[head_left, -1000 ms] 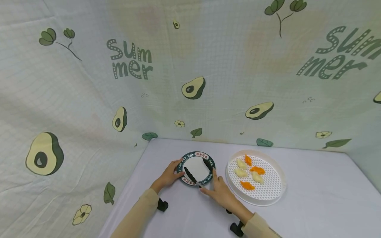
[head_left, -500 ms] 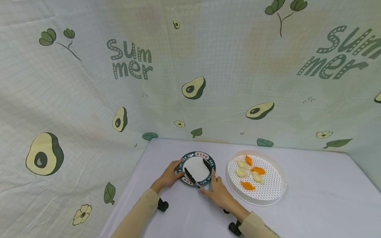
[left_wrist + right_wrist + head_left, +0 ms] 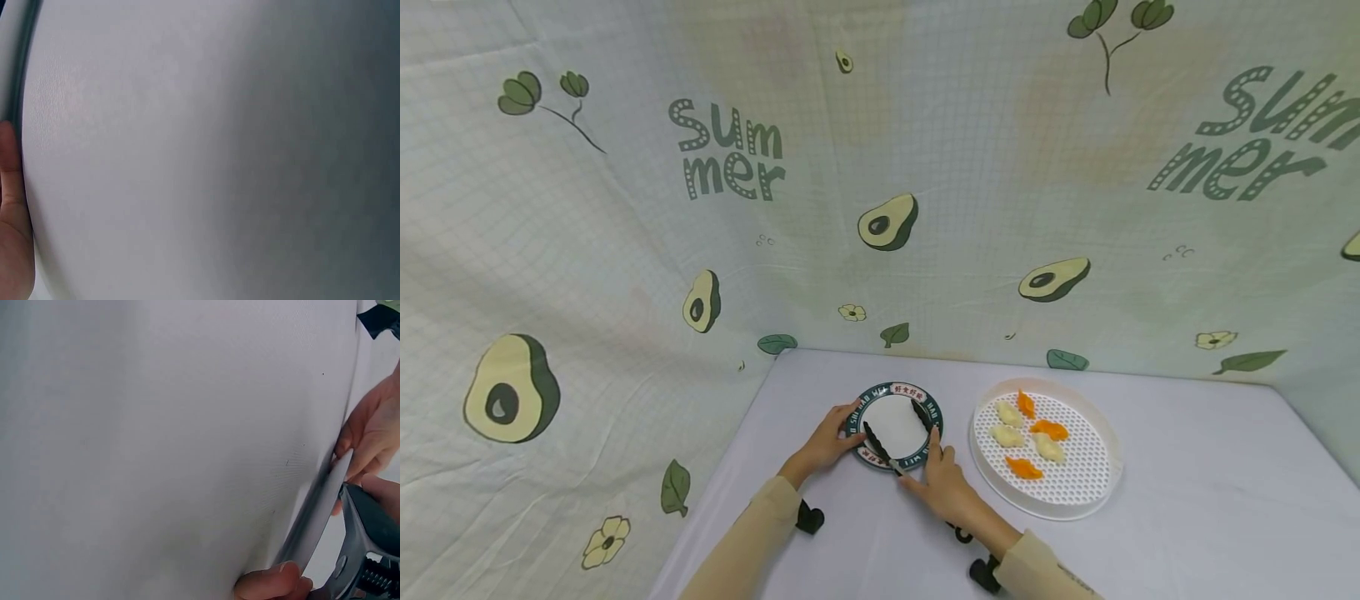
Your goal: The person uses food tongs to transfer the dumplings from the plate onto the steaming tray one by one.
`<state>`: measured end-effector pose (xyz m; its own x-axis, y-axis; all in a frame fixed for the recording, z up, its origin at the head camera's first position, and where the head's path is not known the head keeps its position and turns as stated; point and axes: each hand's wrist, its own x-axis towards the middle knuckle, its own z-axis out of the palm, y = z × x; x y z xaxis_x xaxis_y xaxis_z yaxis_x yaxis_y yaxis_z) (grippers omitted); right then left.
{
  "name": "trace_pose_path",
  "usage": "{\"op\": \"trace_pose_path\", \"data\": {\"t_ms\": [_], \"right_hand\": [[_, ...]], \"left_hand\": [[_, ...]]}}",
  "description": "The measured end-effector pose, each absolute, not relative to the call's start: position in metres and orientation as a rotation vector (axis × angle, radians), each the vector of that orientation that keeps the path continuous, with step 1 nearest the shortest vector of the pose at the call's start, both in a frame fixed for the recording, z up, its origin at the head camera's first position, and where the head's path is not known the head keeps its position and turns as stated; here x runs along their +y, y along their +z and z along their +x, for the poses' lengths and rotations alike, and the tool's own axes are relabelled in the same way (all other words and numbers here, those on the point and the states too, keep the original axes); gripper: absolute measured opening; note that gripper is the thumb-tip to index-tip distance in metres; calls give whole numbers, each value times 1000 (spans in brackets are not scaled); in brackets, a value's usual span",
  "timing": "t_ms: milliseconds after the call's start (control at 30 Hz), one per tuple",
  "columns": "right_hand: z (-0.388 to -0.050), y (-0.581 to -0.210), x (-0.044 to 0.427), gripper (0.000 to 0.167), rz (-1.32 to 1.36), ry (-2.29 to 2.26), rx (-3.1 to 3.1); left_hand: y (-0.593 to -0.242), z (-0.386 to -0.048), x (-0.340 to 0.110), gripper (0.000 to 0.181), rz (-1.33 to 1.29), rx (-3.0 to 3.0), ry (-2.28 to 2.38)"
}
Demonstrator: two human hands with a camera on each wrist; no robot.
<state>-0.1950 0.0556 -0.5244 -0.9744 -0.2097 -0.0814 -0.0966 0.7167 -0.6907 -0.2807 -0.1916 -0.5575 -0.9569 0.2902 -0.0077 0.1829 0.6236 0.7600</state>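
In the head view a round plate (image 3: 891, 414) with a dark green patterned rim lies on the table. My left hand (image 3: 823, 443) grips its left edge, thumb over the rim. My right hand (image 3: 953, 487) holds tongs (image 3: 876, 440), whose two black tips stand spread over the plate's white middle. Their metal arms and a coiled spring (image 3: 378, 578) show in the right wrist view, beside the plate's edge (image 3: 322, 512). The left wrist view has only part of my left hand (image 3: 11, 206) at the dark rim (image 3: 17, 75).
Right of the plate stands a white round perforated tray (image 3: 1093, 454) with three orange dumpling-shaped pieces (image 3: 1024, 468) and three pale yellow ones (image 3: 1007, 436). A white cloth covers the table (image 3: 1195, 483). Behind it hangs a curtain printed with avocados (image 3: 887, 222).
My right hand and forearm have shifted slightly left, and the tongs have turned a little with them. The left hand, the plate and the tray stay where they were.
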Motion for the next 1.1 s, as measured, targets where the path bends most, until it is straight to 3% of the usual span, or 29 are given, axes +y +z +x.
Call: {"op": "trace_pose_path", "data": {"t_ms": [300,1100], "right_hand": [[-196,-521,57,108,-269,-883,2901],[-193,-526,56,119,-219,-898,2877]], "left_hand": [[-557,-281,-193,69,409,2703,1246],[-557,-283,-193,70,418,2724,1210]]}}
